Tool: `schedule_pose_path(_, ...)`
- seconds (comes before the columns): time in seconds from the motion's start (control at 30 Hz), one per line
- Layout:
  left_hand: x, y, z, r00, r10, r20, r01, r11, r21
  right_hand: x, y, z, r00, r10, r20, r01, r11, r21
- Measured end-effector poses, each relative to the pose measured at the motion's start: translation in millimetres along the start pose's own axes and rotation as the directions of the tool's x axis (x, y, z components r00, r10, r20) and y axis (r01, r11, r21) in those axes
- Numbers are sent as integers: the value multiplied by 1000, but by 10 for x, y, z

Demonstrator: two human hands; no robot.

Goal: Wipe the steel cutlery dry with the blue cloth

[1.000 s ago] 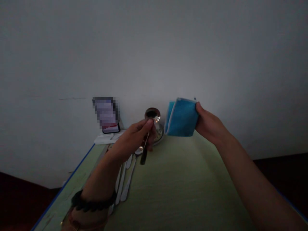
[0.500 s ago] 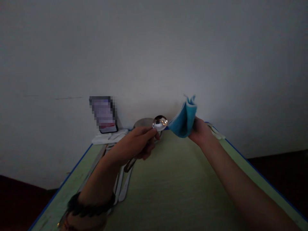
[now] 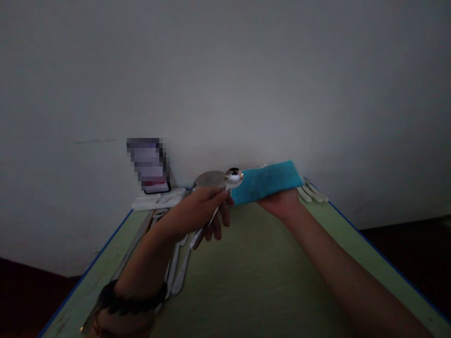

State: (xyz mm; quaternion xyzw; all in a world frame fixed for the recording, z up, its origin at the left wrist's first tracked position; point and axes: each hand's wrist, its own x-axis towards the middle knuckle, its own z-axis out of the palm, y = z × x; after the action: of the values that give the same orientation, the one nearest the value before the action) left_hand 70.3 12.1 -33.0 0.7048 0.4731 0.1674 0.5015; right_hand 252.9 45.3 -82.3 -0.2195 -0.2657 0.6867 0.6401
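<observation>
A shiny metal spoon (image 3: 234, 177) is pinched in my left hand (image 3: 204, 209), its bowl up and its handle slanting down below my fingers. My right hand (image 3: 280, 203) supports a folded blue cloth (image 3: 268, 180) from underneath. The cloth lies flat across my palm, and most of those fingers are hidden behind it. Its left end comes close to the spoon's neck; whether they touch I cannot tell. Both hands are above the table.
Behind my left hand is a round metal thing (image 3: 211, 178). A blurred-out phone (image 3: 151, 166) leans on the wall above a white tray (image 3: 144, 202). Several metal utensils (image 3: 180, 277) lie under my left arm; white-handled ones (image 3: 312, 192) lie right on the green table (image 3: 246, 281).
The blue cloth, bunched upright before, is now spread into a flat folded strip on my right hand, reaching toward the spoon. My left hand has turned slightly, showing more of the spoon's handle.
</observation>
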Motion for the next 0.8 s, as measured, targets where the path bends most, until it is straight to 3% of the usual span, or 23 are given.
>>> schedule_pose_path(0.13,2,16,33,998,-57,-6,57,990,128,-46,21,129,976,176,126,-181,983,28)
schedule_pose_path(0.27,23,-14,51,999,-27,-23,32,979,203,-86,95,197,941,335,47,-326,936,-132)
schedule_pose_path(0.43,-27,44,95,997,-42,69,28,980,199,-85,131,199,983,139,-122,-161,968,-194)
schedule_pose_path(0.5,-64,97,113,993,-22,118,1,985,174,-51,121,166,980,78,-181,-108,980,-167)
schedule_pose_path(0.6,-89,133,136,993,47,109,-67,979,194,-3,111,122,970,10,-242,-34,995,-93)
schedule_pose_path(0.67,-79,118,147,995,73,73,-88,969,230,4,118,119,966,18,-259,-29,999,-37)
schedule_pose_path(0.8,-41,58,162,993,105,59,-116,960,253,-26,138,150,956,160,-246,-155,987,39)
